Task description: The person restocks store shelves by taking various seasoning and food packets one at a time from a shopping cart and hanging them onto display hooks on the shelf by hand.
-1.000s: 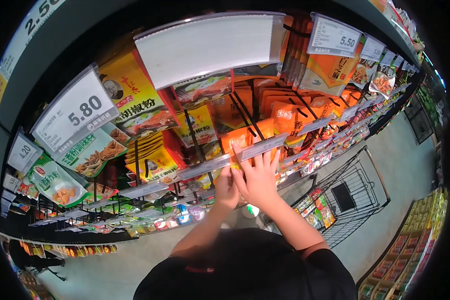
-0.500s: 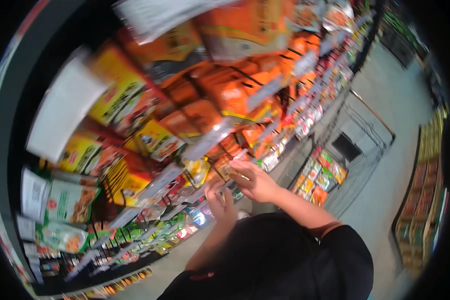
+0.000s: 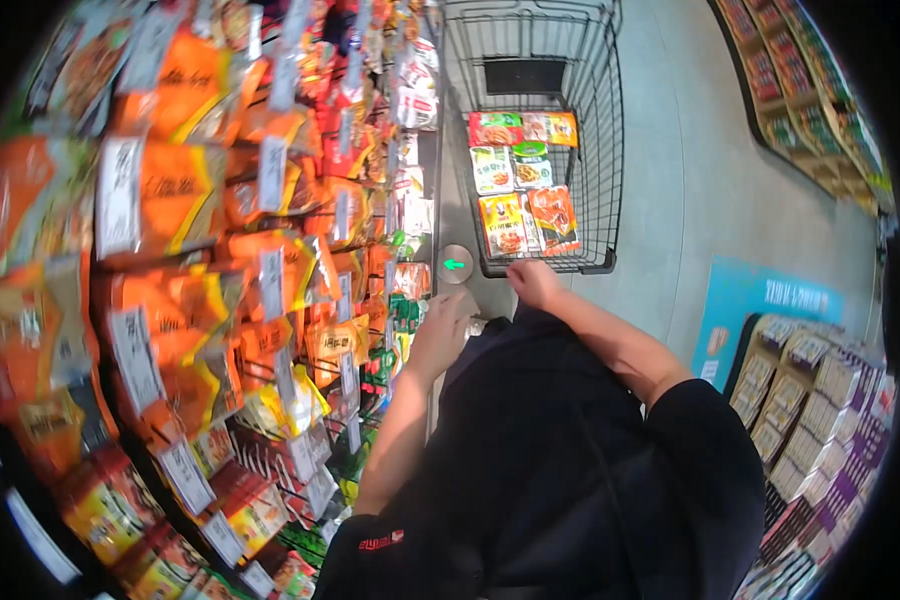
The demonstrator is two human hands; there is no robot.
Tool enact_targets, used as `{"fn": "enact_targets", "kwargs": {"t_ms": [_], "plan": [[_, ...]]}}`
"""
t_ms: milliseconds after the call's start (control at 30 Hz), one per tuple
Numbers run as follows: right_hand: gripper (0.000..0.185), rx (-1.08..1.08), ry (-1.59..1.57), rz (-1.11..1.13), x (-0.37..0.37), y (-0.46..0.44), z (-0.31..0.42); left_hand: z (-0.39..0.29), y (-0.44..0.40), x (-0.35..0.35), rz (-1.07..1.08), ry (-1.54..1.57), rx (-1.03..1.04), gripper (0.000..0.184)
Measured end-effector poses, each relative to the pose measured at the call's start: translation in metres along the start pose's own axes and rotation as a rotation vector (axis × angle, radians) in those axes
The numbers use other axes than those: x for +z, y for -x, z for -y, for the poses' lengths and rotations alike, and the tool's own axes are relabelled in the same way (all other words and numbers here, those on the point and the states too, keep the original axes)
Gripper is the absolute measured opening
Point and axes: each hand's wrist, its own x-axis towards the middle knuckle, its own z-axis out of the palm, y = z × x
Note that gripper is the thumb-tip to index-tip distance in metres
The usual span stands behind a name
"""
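My left hand [image 3: 448, 325] is raised in front of my body, beside the shelf of hanging packets. Its fingers are loosely bent and apart, and nothing shows in them. To its right, my right hand [image 3: 535, 284] has its fingers curled in, and their inner side is hidden. That hand overlaps the near edge of a wire shopping cart [image 3: 598, 262] in view; whether it touches the cart, I cannot tell. Inside the cart lie several food packets, among them a yellow packet [image 3: 502, 225] and an orange packet [image 3: 553, 218].
Orange food packets [image 3: 175, 200] hang in rows along the left, with white price tags [image 3: 138, 358] in front. A floor marker [image 3: 456, 265] with a green arrow lies between shelf and cart. On the right stand a display of boxes [image 3: 805, 415] and a curved shelf [image 3: 800, 75].
My view has turned right and levelled, so the cart now stands ahead and the shelf runs along the left. My hands have moved apart, and the right one's fingers have curled in.
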Motion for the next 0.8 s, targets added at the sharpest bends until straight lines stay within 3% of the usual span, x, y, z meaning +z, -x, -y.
{"fn": "enact_targets", "kwargs": {"t_ms": [67,100,133,200,233,267,367,400,467,500,533,600,633,700,733,800], "plan": [[0.020,0.167,-0.008,-0.023,-0.013,-0.003,-0.027,0.003,-0.028,0.022,0.145,-0.195,-0.023,0.046],[0.021,0.308,0.006,-0.033,-0.019,-0.005,-0.041,0.013,-0.047,0.035,0.207,-0.172,-0.063,0.058],[0.019,0.319,-0.012,-0.113,-0.024,-0.007,-0.056,0.022,-0.066,0.050,0.242,-0.181,-0.069,0.058],[0.018,0.329,-0.066,-0.293,-0.026,-0.018,-0.083,0.042,-0.101,0.081,-0.045,0.087,-0.165,0.064],[0.018,0.342,-0.083,-0.292,-0.024,-0.031,-0.104,0.051,-0.112,0.094,-0.085,0.122,-0.312,0.067],[0.017,0.405,-0.077,-0.272,-0.020,-0.042,-0.125,0.062,-0.128,0.109,-0.067,0.111,-0.317,0.067],[0.022,0.545,-0.052,-0.320,0.007,-0.069,-0.183,0.076,-0.161,0.146,-0.307,0.636,-0.484,0.067],[0.029,0.644,-0.050,-0.270,0.009,-0.077,-0.193,0.058,-0.175,0.142,-0.326,0.482,-0.432,0.054],[0.041,0.757,-0.093,-0.158,0.046,-0.093,-0.237,0.087,-0.189,0.165,-0.464,0.649,-0.448,0.045],[0.059,0.857,-0.064,0.006,0.036,-0.100,-0.231,0.094,-0.190,0.167,-0.443,0.588,-0.542,0.040],[0.059,0.872,-0.067,0.034,0.018,-0.107,-0.223,0.096,-0.189,0.167,-0.427,0.522,-0.634,0.037],[0.072,0.992,-0.144,0.052,-0.008,-0.123,-0.204,0.083,-0.188,0.167,-0.477,0.524,-0.611,0.033],[0.072,0.991,-0.155,0.084,0.008,-0.121,-0.215,0.080,-0.188,0.167,-0.478,0.512,-0.655,0.032],[0.097,0.910,-0.230,-0.079,0.020,-0.122,-0.232,0.073,-0.189,0.164,-0.490,0.480,-0.693,0.032],[0.097,0.906,-0.238,-0.074,0.022,-0.124,-0.233,0.068,-0.192,0.162,-0.479,0.438,-0.704,0.031],[0.109,1.095,-0.334,-0.072,0.020,-0.124,-0.235,0.065,-0.196,0.162,-0.516,0.499,-0.765,0.029]]}}
